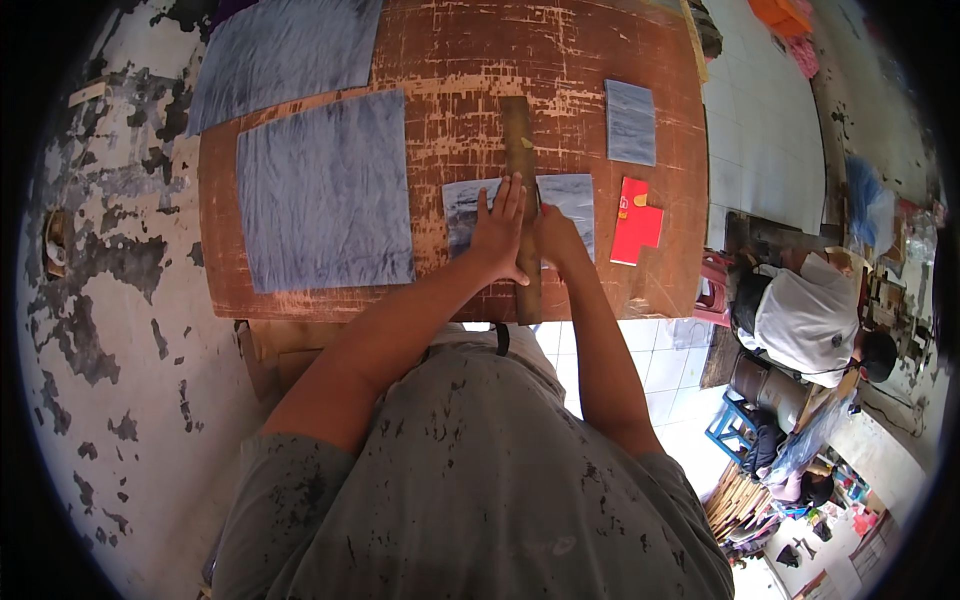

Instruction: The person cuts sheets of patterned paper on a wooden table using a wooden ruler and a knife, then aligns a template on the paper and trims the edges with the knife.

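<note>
Head view: my left hand (499,237) lies flat, fingers (512,196) spread and straight, pressing a long wooden straightedge (519,150) down onto a small blue-grey sheet (575,200). That hand grips nothing; it only bears down, palm over the sheet and fingertips along the wood's left edge. My right hand (553,233) is curled just right of the straightedge, touching its edge over the same sheet. Its fingers look closed around something thin, but I cannot tell what, or whether there is a tool at all, since the knuckles hide it.

The sheet sits directly under both palms, split by the straightedge into 2 visible parts, 1 to the left of my fingers and 1 to the right. Beyond my fingertips the wood runs on across the worn brown table (450,60). Left of my left hand lies a large blue-grey sheet (325,190); farther right of my right hand are a red card (634,222) and another small sheet (630,122).

Risks, as I judge them: my left fingertips lie close to the guiding edge, so whatever runs along it could catch them. Uneven pressure could let the wood pivot and the line wander. The straightedge's near end overhangs the table edge, so a nudge from my body could shift it.
</note>
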`<state>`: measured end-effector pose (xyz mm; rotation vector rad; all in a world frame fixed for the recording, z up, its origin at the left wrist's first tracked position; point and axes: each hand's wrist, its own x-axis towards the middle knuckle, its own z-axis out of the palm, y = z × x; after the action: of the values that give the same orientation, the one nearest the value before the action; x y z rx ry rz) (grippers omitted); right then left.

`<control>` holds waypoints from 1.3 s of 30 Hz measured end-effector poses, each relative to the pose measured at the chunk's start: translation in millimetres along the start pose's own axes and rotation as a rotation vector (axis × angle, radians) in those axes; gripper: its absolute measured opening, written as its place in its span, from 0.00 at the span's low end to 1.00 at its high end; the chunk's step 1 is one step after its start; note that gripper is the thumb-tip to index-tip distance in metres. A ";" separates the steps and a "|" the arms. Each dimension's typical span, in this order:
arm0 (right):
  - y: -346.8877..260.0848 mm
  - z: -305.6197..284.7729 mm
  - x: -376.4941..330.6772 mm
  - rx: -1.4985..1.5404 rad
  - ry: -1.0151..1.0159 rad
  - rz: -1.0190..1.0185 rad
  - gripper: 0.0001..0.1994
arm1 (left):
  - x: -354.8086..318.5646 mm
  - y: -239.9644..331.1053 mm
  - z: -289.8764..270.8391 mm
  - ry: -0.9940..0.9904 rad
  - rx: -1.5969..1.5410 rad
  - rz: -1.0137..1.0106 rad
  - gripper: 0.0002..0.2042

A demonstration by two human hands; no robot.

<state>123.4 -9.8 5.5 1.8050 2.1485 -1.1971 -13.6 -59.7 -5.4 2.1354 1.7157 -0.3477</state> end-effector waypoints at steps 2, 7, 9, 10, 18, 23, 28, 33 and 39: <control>7.1 6.6 -15.9 0.058 0.015 0.043 0.22 | -0.9 0.6 0.4 -0.033 -0.004 -0.009 0.82; 16.8 10.2 -71.5 0.045 -0.092 -0.025 0.24 | -3.2 1.6 1.9 -0.024 0.023 -0.018 0.81; 21.9 15.5 -93.5 0.052 -0.119 0.012 0.25 | -1.9 2.2 -1.8 -0.016 0.021 -0.014 0.81; 25.3 21.1 -102.9 0.069 -0.119 0.046 0.25 | -2.6 1.6 -2.1 -0.018 0.022 -0.010 0.81; 58.7 41.1 -123.0 0.098 -0.163 0.235 0.23 | -2.6 1.1 -0.1 -0.032 0.020 -0.012 0.82; 30.9 -1.1 -139.0 0.298 -0.262 0.328 0.19 | -5.7 -5.5 4.6 -0.028 -0.015 -0.010 0.83; 45.9 -12.6 -147.4 0.661 -0.153 0.263 0.15 | -0.7 0.7 1.8 -0.019 -0.010 0.006 0.83; 29.4 -44.8 -160.2 1.383 -0.236 0.127 0.11 | -1.3 -3.7 5.7 0.026 -0.042 0.029 0.85; 14.8 -65.3 -171.5 1.565 -0.291 -0.071 0.09 | -3.3 -0.9 1.8 0.012 -0.031 0.011 0.85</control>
<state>213.2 -106.9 133.5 1.4655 0.9057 -3.3417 -15.1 -63.2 -5.7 2.1284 1.7045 -0.3043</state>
